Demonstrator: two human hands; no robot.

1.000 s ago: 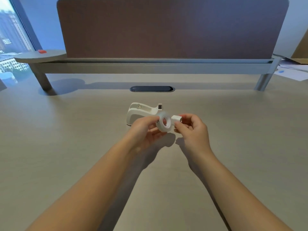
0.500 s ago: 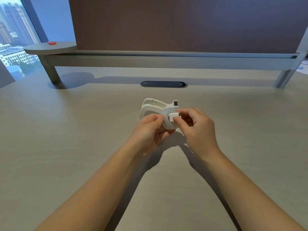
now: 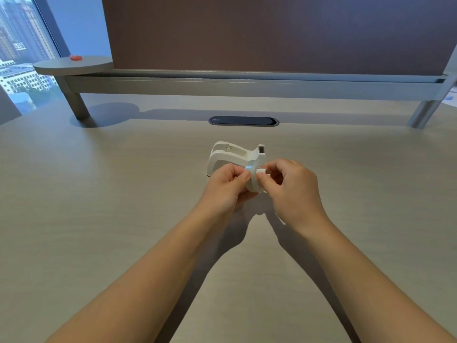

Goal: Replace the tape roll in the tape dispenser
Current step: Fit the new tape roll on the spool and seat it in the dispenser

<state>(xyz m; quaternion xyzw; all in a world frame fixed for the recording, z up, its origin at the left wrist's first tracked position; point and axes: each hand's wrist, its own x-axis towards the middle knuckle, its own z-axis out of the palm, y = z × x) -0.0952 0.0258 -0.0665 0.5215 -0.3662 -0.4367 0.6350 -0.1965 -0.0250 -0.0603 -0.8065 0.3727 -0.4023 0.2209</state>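
A white tape dispenser (image 3: 231, 155) stands on the desk just beyond my hands, its roll bay open on top and its cutter at the right end. My left hand (image 3: 228, 184) pinches a whitish tape roll (image 3: 253, 183) by its left rim, held above the desk in front of the dispenser. My right hand (image 3: 289, 186) pinches a small white spindle (image 3: 262, 171) between thumb and forefinger, pressed against the roll's centre. Fingers hide most of the roll and spindle.
The light wood desk (image 3: 123, 219) spreads around my hands. A dark oval cable grommet (image 3: 243, 120) lies behind the dispenser. Farther back stand a grey rail (image 3: 247, 82) with a brown divider panel (image 3: 272, 33) and a round shelf bearing a small red object (image 3: 75, 57).
My right hand has brought the spindle from the right of the roll to its centre hole. The roll has turned more edge-on. The camera has moved closer.
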